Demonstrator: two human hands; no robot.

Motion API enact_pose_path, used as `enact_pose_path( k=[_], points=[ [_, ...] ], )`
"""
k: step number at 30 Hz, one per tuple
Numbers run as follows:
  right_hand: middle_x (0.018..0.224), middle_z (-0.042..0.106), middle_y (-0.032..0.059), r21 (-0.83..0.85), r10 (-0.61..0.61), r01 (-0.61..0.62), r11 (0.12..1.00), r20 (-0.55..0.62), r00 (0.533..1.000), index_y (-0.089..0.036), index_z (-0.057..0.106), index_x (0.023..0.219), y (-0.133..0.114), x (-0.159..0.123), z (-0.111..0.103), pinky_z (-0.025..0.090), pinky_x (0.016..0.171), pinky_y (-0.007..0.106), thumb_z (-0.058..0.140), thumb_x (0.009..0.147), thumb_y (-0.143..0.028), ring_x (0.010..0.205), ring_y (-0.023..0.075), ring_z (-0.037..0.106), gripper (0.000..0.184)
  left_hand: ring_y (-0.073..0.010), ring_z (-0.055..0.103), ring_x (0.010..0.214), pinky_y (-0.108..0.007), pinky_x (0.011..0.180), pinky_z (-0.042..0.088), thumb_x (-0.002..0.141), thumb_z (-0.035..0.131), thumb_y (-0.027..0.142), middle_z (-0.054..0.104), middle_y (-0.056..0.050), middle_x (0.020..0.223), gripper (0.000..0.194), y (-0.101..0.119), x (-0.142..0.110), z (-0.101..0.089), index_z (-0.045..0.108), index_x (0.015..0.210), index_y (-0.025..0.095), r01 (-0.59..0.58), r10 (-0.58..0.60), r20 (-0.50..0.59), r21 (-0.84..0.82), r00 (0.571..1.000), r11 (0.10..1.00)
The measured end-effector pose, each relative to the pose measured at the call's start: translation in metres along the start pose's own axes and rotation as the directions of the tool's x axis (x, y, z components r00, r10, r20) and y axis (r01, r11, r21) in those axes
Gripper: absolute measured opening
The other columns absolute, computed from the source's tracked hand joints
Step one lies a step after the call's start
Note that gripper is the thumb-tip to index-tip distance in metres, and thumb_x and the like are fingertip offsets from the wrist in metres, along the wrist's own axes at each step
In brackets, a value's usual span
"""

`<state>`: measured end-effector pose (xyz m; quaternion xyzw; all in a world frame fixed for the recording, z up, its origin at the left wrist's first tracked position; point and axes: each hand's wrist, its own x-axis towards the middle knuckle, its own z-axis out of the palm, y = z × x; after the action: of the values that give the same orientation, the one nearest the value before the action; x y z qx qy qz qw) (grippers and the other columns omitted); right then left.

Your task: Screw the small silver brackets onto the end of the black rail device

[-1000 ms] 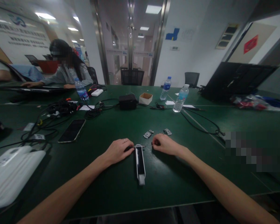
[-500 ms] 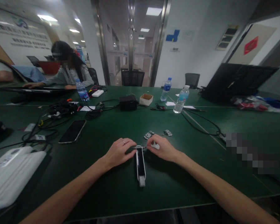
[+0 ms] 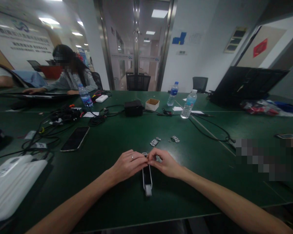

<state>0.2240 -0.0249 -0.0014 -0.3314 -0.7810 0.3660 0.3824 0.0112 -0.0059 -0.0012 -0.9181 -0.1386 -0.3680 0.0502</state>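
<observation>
A narrow white-framed bar with a dark face (image 3: pixel 147 175) lies lengthwise on the green table, a pale block (image 3: pixel 148 190) at its near end. Over its far end my left hand (image 3: pixel 130 164), wearing a ring, and my right hand (image 3: pixel 164 162) meet fingertip to fingertip. Both are closed in a pinch, and what they hold is hidden behind the fingers. Something pale shows within the curl of my right hand. Just beyond lie a small metal plate (image 3: pixel 154 142) and another metal piece (image 3: pixel 175 139), with several tiny parts beside them.
A phone (image 3: pixel 75 139) and white cases (image 3: pixel 17 182) lie to the left, near tangled cables. Farther back stand a black box (image 3: pixel 133 108), a small open carton (image 3: pixel 152 104) and water bottles (image 3: pixel 189 104). A person (image 3: pixel 70 71) sits across the table at left.
My hands have come together from either side of the bar's far end. The thin metal rod seen between them before is now covered by my fingers.
</observation>
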Motion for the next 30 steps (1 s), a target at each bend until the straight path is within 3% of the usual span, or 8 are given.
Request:
enact_pose_path(
  k=[7,12,17,20,24,30],
  points=[
    [0.084,0.061,0.0015,-0.135,-0.013,0.010,0.991,-0.024,1.000,-0.018,0.058,0.089,-0.001,0.000,-0.001,0.047,0.071,0.027,0.062,0.084,-0.025,0.076,0.0132,0.056,0.009,-0.0145,0.065,0.077,-0.026,0.066,0.047,0.093,0.051,0.020,0.070,-0.005,0.091,0.012,-0.004,-0.003,0.000,0.061,0.098,0.017,0.049,-0.050,0.040,0.020,0.998,0.999],
    [0.086,0.061,0.0037,-0.348,-0.093,0.075,0.934,-0.036,0.995,-0.018,0.059,0.090,0.006,0.002,-0.013,0.047,0.072,0.028,0.058,0.087,-0.023,0.079,0.0149,0.056,0.006,-0.0154,0.064,0.080,-0.027,0.069,0.046,0.090,0.051,0.016,0.069,-0.005,0.094,0.015,-0.021,-0.009,-0.010,0.061,0.101,0.016,0.194,-0.190,0.160,-0.008,0.969,0.981],
    [0.089,0.061,0.0051,-0.496,-0.042,0.048,0.867,0.024,0.999,-0.017,0.058,0.090,0.013,0.005,-0.025,0.046,0.074,0.030,0.058,0.086,-0.019,0.084,0.0169,0.055,0.005,-0.0129,0.055,0.063,-0.024,0.060,0.042,0.086,0.057,0.019,0.061,0.000,0.077,0.015,-0.033,-0.012,-0.017,0.061,0.100,0.016,0.434,-0.400,0.399,0.007,0.825,0.901],
    [0.088,0.061,0.0051,-0.547,0.016,0.023,0.837,0.067,0.998,-0.017,0.059,0.089,0.014,0.006,-0.026,0.045,0.074,0.030,0.059,0.085,-0.019,0.084,0.0175,0.054,0.005,-0.0118,0.053,0.061,-0.023,0.057,0.039,0.087,0.057,0.021,0.058,0.002,0.075,0.014,-0.033,-0.011,-0.015,0.061,0.099,0.016,0.501,-0.430,0.463,-0.037,0.775,0.865],
    [0.086,0.060,0.0050,-0.559,0.037,0.031,0.829,0.109,0.993,-0.017,0.059,0.087,0.015,0.007,-0.023,0.045,0.073,0.030,0.058,0.085,-0.018,0.083,0.0172,0.054,0.003,-0.0122,0.054,0.064,-0.022,0.058,0.040,0.087,0.056,0.021,0.060,0.001,0.078,0.014,-0.029,-0.010,-0.012,0.061,0.099,0.017,0.519,-0.437,0.472,-0.052,0.766,0.853],
    [0.085,0.060,0.0048,-0.531,0.035,0.027,0.847,0.106,0.994,-0.017,0.059,0.087,0.018,0.006,-0.022,0.045,0.072,0.030,0.055,0.086,-0.018,0.082,0.0171,0.054,0.004,-0.0130,0.056,0.065,-0.022,0.058,0.042,0.088,0.054,0.022,0.063,0.000,0.082,0.017,-0.028,-0.011,-0.010,0.062,0.102,0.017,0.516,-0.431,0.434,-0.095,0.791,0.851]
  ],
)
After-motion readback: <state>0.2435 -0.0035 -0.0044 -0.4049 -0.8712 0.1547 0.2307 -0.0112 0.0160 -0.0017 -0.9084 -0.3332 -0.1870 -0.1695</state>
